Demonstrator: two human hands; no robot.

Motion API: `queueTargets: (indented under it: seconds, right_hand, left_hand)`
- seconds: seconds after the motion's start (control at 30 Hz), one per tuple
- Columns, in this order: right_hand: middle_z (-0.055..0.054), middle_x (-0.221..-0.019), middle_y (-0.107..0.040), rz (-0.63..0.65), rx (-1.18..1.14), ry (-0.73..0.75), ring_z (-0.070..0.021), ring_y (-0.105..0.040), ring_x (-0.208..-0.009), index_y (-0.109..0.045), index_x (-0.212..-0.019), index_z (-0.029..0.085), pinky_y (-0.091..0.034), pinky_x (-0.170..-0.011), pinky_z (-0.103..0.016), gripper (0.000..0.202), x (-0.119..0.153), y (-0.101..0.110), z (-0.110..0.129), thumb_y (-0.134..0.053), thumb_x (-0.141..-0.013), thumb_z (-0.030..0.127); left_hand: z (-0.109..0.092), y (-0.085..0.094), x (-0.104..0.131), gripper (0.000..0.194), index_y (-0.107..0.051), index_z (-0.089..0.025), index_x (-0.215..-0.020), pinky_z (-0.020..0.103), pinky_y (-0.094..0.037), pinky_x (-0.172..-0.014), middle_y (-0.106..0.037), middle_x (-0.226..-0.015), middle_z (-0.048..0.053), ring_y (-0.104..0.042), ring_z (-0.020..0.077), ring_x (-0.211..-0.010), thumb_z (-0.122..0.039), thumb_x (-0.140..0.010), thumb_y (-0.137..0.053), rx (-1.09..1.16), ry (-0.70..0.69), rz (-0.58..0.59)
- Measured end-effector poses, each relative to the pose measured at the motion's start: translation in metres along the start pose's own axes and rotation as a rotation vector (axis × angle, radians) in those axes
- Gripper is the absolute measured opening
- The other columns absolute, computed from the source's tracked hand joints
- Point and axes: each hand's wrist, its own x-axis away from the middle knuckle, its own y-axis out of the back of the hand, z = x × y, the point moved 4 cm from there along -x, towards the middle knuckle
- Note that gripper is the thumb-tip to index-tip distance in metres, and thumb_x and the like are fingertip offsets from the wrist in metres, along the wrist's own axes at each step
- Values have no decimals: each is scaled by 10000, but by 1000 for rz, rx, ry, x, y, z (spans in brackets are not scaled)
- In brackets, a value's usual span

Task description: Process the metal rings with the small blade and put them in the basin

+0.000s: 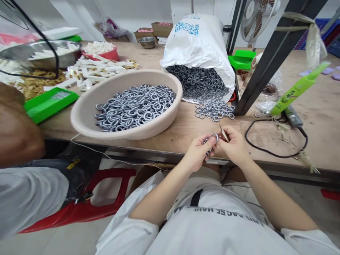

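The left hand [197, 153] has its grip closed on grey rings [217, 137], the right hand [236, 146] on a thin pointed tool [224, 135]. Close ring-work seems underway, calling for a steady tip. Basin [152, 131]: ten o'clock; loose rings [214, 109]: twelve.

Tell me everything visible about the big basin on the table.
The basin is wide, round-looking and pale pinkish beige, seemingly plastic, with a smooth rim and sloping walls. It sits upright on the brown tabletop, near the front edge and left of the white sack. Many gray, metallic-looking rings are heaped inside, touching its inner surface. Neither the left hand nor the right hand touches it. Its underside is hidden.
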Motion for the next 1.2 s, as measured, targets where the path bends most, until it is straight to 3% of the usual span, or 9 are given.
queueTargets:
  seconds: [0.13,0.27,0.43,0.6,0.73,0.93,1.03,1.13,1.2]
  right_hand:
    - [-1,-755,-664,187,-149,1,-159,-650,-690,-637,-903,202,-533,-680,-303,190,6,1,4,-708,-841,367]
    - [11,-795,-666,168,-152,0,-155,-668,-672,-614,-1126,230,-552,-669,-315,338,13,0,8,-723,-847,388]
    - [23,-698,-633,215,-199,-32,-138,-614,-564,-624,-983,215,-512,-569,-294,297,8,-6,6,-697,-860,476]
    - [12,-698,-554,67,100,104,-122,-491,-608,-616,-846,206,-396,-575,-271,360,8,7,10,-559,-935,550]
    - [-19,-711,-573,134,446,324,-152,-519,-673,-624,-799,204,-373,-633,-299,337,23,4,27,-491,-994,444]
    - [-28,-749,-633,169,554,377,-149,-564,-701,-661,-821,201,-364,-646,-283,299,33,-4,38,-504,-996,386]
    - [0,-671,-587,146,562,326,-135,-532,-640,-605,-747,200,-337,-619,-276,349,25,0,27,-498,-995,420]
    - [28,-575,-468,35,574,148,-127,-460,-568,-495,-655,205,-298,-568,-271,478,1,17,4,-423,-1001,527]
    - [13,-623,-526,4,622,80,-143,-507,-621,-532,-693,202,-323,-590,-268,509,-21,27,-8,-372,-998,577]
  left_hand:
    - [2,-2,2,424,-576,-164,-820,159,-242,-348,-543,-661,-36,-484,45,-448,-550,-759,-742,80,46,12]
    - [4,-2,3,425,-549,-179,-822,168,-244,-346,-544,-632,-43,-489,57,-431,-566,-773,-717,65,35,-3]
    - [5,-7,9,451,-514,-167,-733,179,-220,-355,-526,-582,-26,-476,63,-404,-592,-844,-617,-27,84,71]
    - [-2,-10,13,435,-458,-174,-704,186,-213,-368,-476,-570,-40,-431,52,-386,-548,-870,-605,134,124,138]
    - [-5,-7,13,428,-450,-173,-701,183,-201,-362,-455,-554,-46,-434,55,-376,-527,-883,-607,207,129,119]
    - [-4,-9,14,423,-453,-171,-691,177,-218,-351,-459,-542,-43,-428,61,-375,-512,-884,-612,239,147,124]
    - [-5,-12,21,402,-460,-167,-681,181,-216,-361,-472,-547,-30,-423,61,-380,-472,-914,-579,222,143,196]
    - [-7,-18,31,379,-477,-154,-660,188,-275,-393,-485,-557,-13,-432,63,-408,-408,-924,-576,195,166,344]
    - [-8,-17,33,373,-487,-150,-659,188,-286,-398,-481,-561,-12,-438,64,-416,-396,-924,-577,190,165,356]
